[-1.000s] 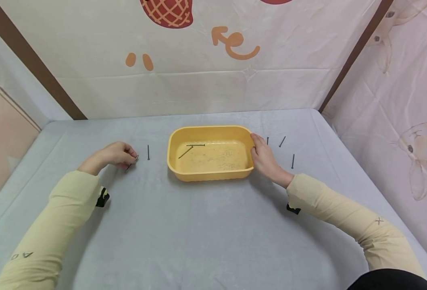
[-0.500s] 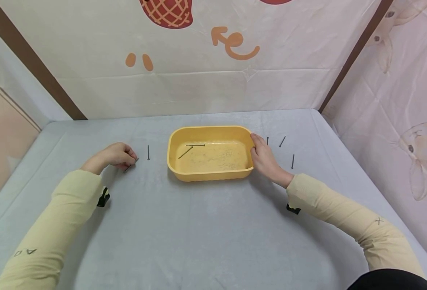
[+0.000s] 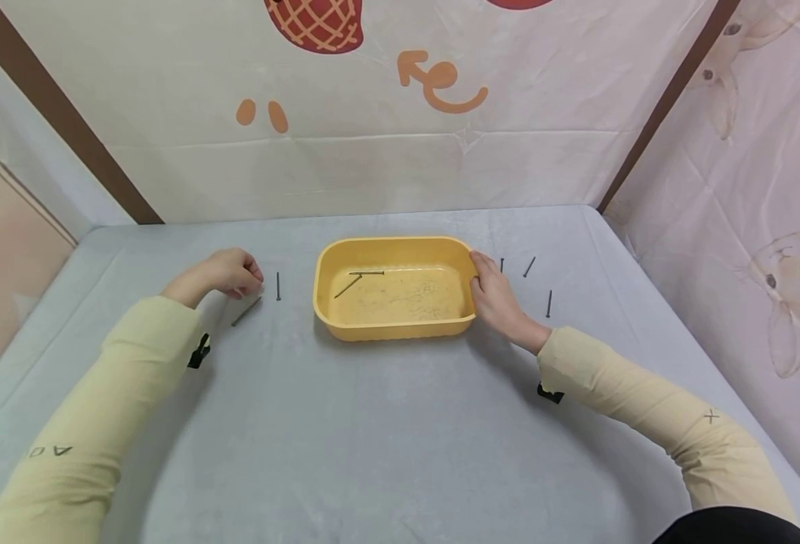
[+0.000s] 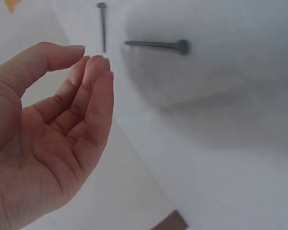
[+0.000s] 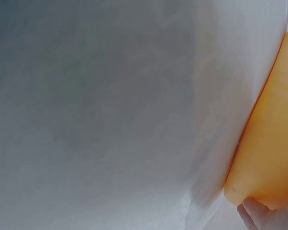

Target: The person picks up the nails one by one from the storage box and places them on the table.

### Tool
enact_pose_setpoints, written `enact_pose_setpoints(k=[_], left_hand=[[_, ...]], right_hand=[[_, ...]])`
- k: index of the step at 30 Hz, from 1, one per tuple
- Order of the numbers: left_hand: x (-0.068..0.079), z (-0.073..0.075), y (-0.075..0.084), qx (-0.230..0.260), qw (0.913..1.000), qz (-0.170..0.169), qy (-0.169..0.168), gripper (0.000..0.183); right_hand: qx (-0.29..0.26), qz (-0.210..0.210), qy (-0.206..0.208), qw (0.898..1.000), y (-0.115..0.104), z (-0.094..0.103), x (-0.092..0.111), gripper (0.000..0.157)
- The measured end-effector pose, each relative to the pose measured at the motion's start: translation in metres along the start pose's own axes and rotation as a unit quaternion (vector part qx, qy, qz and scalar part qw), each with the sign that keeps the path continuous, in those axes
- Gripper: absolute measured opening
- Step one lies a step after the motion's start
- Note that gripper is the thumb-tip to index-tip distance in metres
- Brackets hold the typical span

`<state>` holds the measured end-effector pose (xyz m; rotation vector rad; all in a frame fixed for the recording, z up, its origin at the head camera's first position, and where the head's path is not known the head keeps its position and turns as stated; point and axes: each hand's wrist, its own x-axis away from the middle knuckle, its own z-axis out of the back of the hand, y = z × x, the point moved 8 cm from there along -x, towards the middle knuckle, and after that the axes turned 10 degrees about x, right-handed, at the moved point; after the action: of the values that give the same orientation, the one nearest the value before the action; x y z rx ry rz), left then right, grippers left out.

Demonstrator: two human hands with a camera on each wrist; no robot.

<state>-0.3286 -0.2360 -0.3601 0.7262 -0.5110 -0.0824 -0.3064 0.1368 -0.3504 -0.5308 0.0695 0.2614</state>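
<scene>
My left hand (image 3: 226,273) hovers over the table with its fingers loosely bent, and holds nothing; in the left wrist view a small gap shows between thumb and fingertips. Just below it a dark nail (image 3: 246,311) lies slanted on the cloth, and another nail (image 3: 278,286) lies to the right of the fingers. My right hand (image 3: 498,298) grips the right end of a yellow plastic tub (image 3: 400,330), which stands at the middle of the table. Inside the tub lie two nails: one sideways (image 3: 367,272), one slanted (image 3: 348,285).
Right of the tub lie three more nails: one (image 3: 501,264) close to the right hand, a tilted one (image 3: 529,267) and one nearer the front (image 3: 549,304). A pale blue cloth (image 3: 372,453) covers the table. Printed fabric (image 3: 386,174) hangs behind it.
My left hand was at the slanted nail; it has lifted off and moved slightly up and to the right, leaving the nail on the cloth. The right hand and tub have stayed put.
</scene>
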Motion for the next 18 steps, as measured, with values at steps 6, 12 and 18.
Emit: enact_pose_setpoints(k=[6,12,18], left_hand=[[-0.002,0.004,0.022,-0.010,0.9999,-0.009,-0.002,0.015],[-0.005,0.006,0.045,-0.036,0.9991,-0.017,0.012,0.013],[-0.005,0.003,0.067,-0.053,0.9980,-0.029,0.017,0.013]], right_hand=[[0.001,-0.005,-0.004,1.000,0.001,0.000,0.000,0.046],[0.001,-0.014,-0.007,1.000,0.002,-0.001,0.000,0.046],[0.002,-0.010,-0.005,1.000,0.002,-0.001,0.000,0.046]])
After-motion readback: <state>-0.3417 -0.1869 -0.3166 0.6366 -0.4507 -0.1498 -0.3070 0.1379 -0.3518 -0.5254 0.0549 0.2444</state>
